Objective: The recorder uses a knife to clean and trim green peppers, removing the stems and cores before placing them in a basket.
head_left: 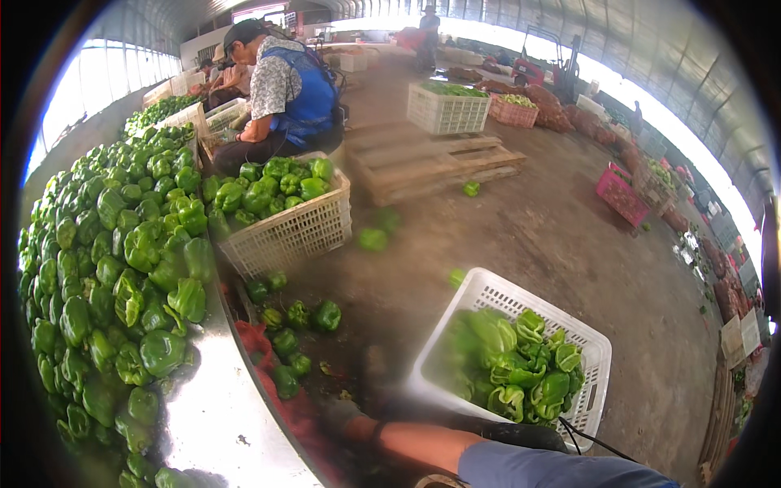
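My right forearm comes in from the lower right in a blue-grey sleeve, with a dark band at the wrist. My right hand [343, 413], greyish and blurred, is low beside the red mesh bag [281, 398] at the metal table's edge; its fingers cannot be made out. Several green bell peppers [286, 342] lie on the floor just beyond it. To the left, a large heap of green bell peppers [106, 268] covers much of the shiny metal table [215, 390]. Right of my arm stands a white plastic crate [598, 350] partly filled with split or misshapen peppers [529, 366]. My left hand is out of view.
A full cream crate of peppers [297, 232] stands against the table. Behind it sits a person in a blue vest [305, 93]. Wooden pallets [439, 159], another white crate [447, 114] and a pink crate [622, 195] are farther off. Loose peppers [373, 239] dot the floor.
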Available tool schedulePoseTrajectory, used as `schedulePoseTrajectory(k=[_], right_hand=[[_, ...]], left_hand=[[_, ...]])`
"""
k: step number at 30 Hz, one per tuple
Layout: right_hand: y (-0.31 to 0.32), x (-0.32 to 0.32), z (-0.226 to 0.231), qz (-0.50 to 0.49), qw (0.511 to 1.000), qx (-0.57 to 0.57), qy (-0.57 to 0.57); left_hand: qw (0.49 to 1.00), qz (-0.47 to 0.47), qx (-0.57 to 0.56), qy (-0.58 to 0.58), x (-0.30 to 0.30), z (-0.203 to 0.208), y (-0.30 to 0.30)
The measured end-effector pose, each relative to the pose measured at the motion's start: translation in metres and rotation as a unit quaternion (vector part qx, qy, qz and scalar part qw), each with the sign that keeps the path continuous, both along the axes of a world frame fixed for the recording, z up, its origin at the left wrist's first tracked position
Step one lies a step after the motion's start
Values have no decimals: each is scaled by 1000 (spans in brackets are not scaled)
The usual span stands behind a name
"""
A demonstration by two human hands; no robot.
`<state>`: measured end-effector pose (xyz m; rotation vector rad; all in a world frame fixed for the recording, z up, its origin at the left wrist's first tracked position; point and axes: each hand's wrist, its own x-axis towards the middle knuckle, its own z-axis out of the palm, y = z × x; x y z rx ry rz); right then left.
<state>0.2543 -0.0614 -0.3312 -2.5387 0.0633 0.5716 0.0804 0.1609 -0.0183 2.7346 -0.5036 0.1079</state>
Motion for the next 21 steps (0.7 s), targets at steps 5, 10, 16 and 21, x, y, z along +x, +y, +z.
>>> schedulePoseTrajectory(k=[5,10,16,21], right_hand=[[-207,-10,-229,-307,800,341,-386],[-35,-21,-54,-195,948,250,-36],[-106,-50,148,-147,987,54,-34],[-133,-85,244,-145,974,71,-156]], left_hand=[[978,-168,-113,-41,31,4,-68],[1000,-5,-19,9,-10,7,0],[942,26,-304,138,7,-124,66],[969,-10,204,-138,-58,-39,12]])
